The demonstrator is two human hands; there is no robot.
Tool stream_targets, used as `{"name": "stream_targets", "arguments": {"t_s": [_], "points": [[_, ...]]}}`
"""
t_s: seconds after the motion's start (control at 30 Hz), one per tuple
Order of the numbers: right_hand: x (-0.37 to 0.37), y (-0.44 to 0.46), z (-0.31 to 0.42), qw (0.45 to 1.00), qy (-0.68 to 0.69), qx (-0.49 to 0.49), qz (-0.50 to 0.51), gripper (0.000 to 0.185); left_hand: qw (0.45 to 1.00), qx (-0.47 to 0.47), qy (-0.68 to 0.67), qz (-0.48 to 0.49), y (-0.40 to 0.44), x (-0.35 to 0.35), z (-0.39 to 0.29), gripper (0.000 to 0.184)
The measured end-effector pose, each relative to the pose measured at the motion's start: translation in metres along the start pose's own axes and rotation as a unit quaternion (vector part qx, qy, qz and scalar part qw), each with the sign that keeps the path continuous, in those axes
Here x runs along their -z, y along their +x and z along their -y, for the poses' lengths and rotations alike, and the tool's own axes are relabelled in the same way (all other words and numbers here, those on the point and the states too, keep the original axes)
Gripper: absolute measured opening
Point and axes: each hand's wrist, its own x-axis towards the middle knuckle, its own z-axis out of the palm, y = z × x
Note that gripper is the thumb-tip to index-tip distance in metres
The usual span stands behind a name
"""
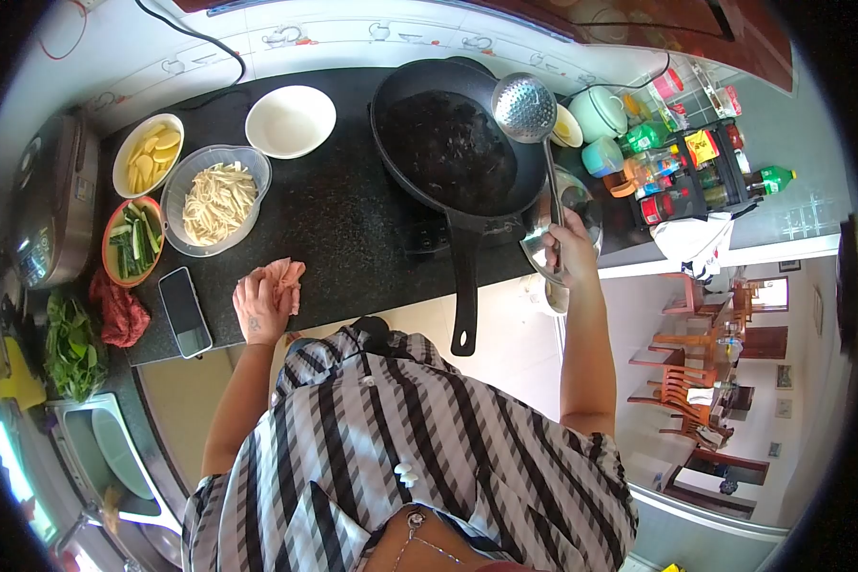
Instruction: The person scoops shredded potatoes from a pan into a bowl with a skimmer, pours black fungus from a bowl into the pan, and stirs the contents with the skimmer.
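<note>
My right hand grips the handle of a perforated metal skimmer, whose bowl is raised over the right rim of a black frying pan. Dark, shiny liquid seems to lie in the pan; what it is I cannot tell. The pan's long handle points toward me. On the counter's front part, my left hand is closed over a crumpled pink cloth. A phone lies to the left of that hand. Under my right forearm sits a shiny metal lid or bowl, partly hidden.
A white bowl stands left of the pan. Further left are a clear bowl of pale strips, a bowl of yellow slices and a bowl of cut cucumber. Bottles and jars crowd the right. Leafy greens lie near the sink.
</note>
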Motion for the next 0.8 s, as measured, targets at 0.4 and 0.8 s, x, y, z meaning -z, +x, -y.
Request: {"name": "stream_targets", "arguments": {"t_s": [0.4,0.8], "points": [[-0.026,-0.01,-0.01,0.972,0.152,-0.128,0.127,0.014,1.0,-0.006,0.006,0.008,0.0,-0.001,0.002,0.035],[-0.056,-0.044,0.001,0.986,0.08,-0.073,0.124,0.031,1.0,-0.001,0.004,0.011,-0.001,-0.002,0.001,0.036]]}}
